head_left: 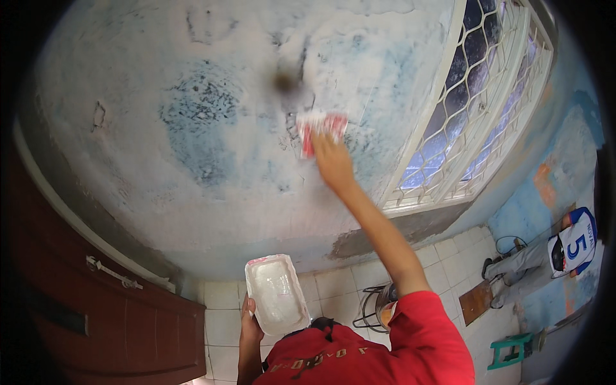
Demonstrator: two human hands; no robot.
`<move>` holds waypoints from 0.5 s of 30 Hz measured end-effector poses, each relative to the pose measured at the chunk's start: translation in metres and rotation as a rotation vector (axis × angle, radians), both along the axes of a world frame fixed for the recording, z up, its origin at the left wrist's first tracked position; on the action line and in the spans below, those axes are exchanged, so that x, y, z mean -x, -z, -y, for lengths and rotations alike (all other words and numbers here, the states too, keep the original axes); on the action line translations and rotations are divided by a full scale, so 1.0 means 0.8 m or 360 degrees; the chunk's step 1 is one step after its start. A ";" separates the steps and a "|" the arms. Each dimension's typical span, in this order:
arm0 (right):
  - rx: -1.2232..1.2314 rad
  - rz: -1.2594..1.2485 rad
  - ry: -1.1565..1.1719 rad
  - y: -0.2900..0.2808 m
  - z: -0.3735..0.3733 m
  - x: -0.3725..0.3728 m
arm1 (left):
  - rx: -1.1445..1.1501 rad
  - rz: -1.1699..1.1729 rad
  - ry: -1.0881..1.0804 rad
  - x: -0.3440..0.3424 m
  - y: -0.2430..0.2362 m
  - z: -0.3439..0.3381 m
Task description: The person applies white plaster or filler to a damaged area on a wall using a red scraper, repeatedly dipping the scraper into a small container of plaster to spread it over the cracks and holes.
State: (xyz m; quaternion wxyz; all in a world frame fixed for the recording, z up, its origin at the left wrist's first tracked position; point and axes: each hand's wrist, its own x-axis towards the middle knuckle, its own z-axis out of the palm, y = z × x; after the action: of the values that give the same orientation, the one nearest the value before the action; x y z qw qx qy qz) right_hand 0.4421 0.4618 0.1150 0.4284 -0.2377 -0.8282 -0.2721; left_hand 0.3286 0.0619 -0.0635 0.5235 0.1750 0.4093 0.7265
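My right hand (pixel 330 159) reaches up at arm's length, its fingers pressed on a flat red-and-white spreader (pixel 305 140) that lies against the wall. Motion smears the spreader's upper edge. The wall (pixel 256 218) is coated in patchy white over pale blue, with dark mottled spots and a few cracks. Down at the left, my left hand (pixel 251 319) grips the side of a white rectangular tray (pixel 251 282). White paste coats the inside of the tray, and its rim has pinkish smears.
To the right is a window with a white metal grille (pixel 449 122). A brown door (pixel 128 321) stands at the left. Behind my right arm is a metal-framed stool (pixel 366 314) with containers. At far right are another person (pixel 545 256), a brown board (pixel 475 303) and a green stool (pixel 510 351).
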 end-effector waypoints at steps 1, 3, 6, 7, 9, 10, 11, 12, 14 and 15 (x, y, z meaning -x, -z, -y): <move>0.0030 0.0065 -0.0008 0.046 0.013 -0.012 | -0.0041 -0.0063 0.0013 0.000 0.002 -0.002; 0.0057 0.0123 -0.0025 0.071 0.024 -0.023 | -0.0057 -0.0031 0.0011 -0.001 0.001 -0.001; 0.0132 0.0041 -0.0298 0.023 0.007 -0.057 | -0.0091 -0.0012 0.0029 0.000 -0.004 -0.003; -0.0062 -0.0037 -0.0193 -0.032 0.004 -0.056 | -0.0089 -0.0024 0.0019 0.003 -0.005 0.001; -0.0442 -0.0334 -0.0250 -0.155 -0.005 -0.073 | -0.0082 -0.0003 0.0030 0.004 -0.007 0.002; -0.0382 -0.0419 -0.0031 -0.200 -0.014 -0.082 | -0.0077 0.0022 0.0046 0.003 -0.007 0.000; -0.0427 -0.0486 -0.0051 -0.234 -0.026 -0.087 | -0.0071 0.0018 0.0041 0.003 -0.007 -0.001; -0.0474 -0.0552 -0.0073 -0.253 -0.032 -0.090 | -0.0051 -0.0023 0.0035 0.002 -0.006 -0.004; -0.0318 -0.0434 0.0016 -0.172 -0.063 -0.085 | -0.0032 -0.0063 0.0027 0.004 -0.002 -0.007; -0.0170 -0.0305 0.0110 -0.117 -0.076 -0.085 | -0.0039 -0.0065 0.0051 0.004 0.002 -0.011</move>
State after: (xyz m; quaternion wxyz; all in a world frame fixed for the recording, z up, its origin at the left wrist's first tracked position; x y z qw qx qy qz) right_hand 0.5100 0.5223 0.2089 0.5080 -0.2679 -0.7590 -0.3067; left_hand 0.3255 0.0708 -0.0652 0.5244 0.2030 0.4081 0.7192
